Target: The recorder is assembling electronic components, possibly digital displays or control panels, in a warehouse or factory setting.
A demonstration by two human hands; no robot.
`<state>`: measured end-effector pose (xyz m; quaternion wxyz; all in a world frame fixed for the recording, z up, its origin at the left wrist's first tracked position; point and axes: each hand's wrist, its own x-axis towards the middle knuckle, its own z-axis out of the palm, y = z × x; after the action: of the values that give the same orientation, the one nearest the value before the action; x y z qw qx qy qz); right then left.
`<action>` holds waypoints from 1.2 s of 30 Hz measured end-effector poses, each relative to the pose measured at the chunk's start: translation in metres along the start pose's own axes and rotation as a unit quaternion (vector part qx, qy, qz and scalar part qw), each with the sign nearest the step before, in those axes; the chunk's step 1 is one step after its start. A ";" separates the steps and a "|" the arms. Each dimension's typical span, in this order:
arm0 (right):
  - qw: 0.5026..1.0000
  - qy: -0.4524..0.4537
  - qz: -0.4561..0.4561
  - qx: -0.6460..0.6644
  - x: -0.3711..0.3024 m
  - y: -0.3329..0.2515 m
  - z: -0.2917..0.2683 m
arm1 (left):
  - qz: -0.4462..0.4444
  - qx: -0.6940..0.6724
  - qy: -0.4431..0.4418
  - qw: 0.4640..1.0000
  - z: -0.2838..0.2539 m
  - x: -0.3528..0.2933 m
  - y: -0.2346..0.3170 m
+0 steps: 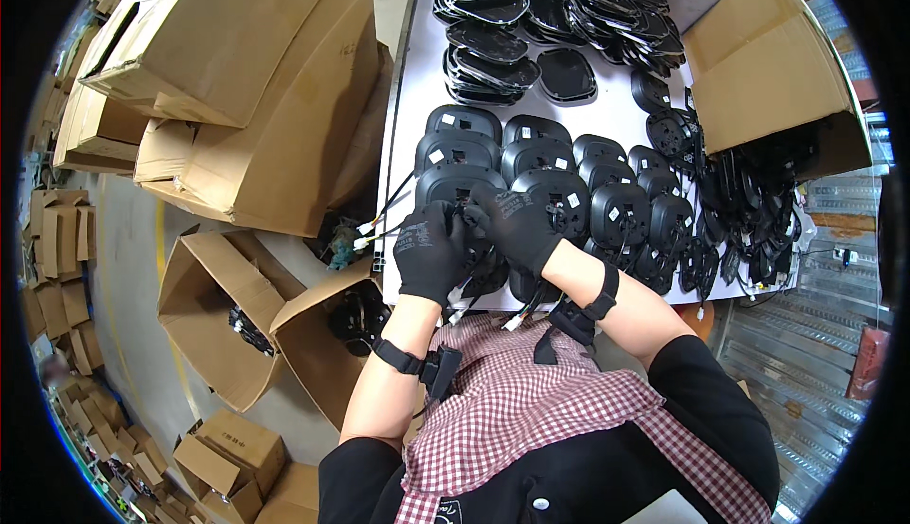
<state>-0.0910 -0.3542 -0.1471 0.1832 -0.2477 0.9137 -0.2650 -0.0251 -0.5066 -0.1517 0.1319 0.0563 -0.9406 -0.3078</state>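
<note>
Both my hands wear black gloves and meet over a black rounded plastic housing [459,180] in the nearest row on the white table [413,88]. My left hand [431,253] has its fingers closed at the near edge of that housing. Against it, my right hand [518,227] pinches at the same spot. Whatever lies between the fingertips is too small and covered to make out. Thin cables with white connectors [364,229] stick out to the left of the housing. More connectors [513,323] hang at the table's near edge, below my hands.
Several similar housings [621,214] stand in rows to the right. Glossy black rounded panels [567,75] lie in piles at the far end. An open carton [768,78] with black parts is at the right. Large cartons [275,135] and open boxes [220,311] crowd the left side.
</note>
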 end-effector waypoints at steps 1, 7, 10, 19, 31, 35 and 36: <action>1.000 -0.016 0.016 0.015 0.000 -0.002 -0.002 | -0.008 -0.010 0.000 1.000 0.000 0.000 -0.001; 0.996 0.038 -0.029 -0.079 -0.003 -0.001 0.000 | -0.053 -0.044 -0.024 0.997 -0.004 0.003 0.000; 0.999 -0.007 0.000 -0.054 -0.001 -0.003 -0.005 | -0.078 -0.057 -0.039 0.995 -0.006 0.002 0.002; 0.998 0.037 0.018 0.040 -0.008 -0.002 0.017 | -0.081 -0.097 -0.033 0.991 -0.001 -0.003 -0.004; 0.975 0.100 -0.184 0.071 0.003 0.022 0.034 | -0.087 -0.164 -0.062 0.981 0.003 -0.007 -0.016; 0.972 0.133 -0.188 -0.047 -0.002 0.021 0.039 | -0.088 -0.118 -0.083 0.986 0.014 -0.014 -0.023; 0.994 0.032 -0.102 -0.022 0.002 0.027 0.048 | -0.095 -0.120 -0.095 0.984 0.017 -0.014 -0.025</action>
<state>-0.0799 -0.3540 -0.2007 0.1202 -0.3352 0.8946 -0.2699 -0.0158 -0.5147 -0.1830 0.0182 0.0995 -0.8954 -0.4337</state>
